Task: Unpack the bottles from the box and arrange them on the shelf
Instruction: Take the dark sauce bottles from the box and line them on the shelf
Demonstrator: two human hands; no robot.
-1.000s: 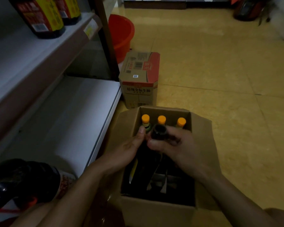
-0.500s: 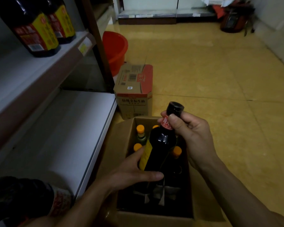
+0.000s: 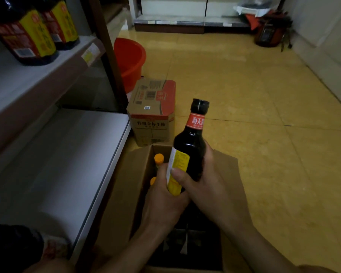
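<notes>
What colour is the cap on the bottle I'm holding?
Black; the cap on the held bottle shows best in the head view.

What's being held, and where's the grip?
A dark bottle, both hands on its body: left hand wraps the bottom, right hand the middle, thumb across the yellow label. Neck free.

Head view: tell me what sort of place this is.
Probably a small grocery shop's aisle: a display shelf with a price tag on its edge, labelled dark bottles standing on it, and a closed printed carton on the tiled floor.
</notes>
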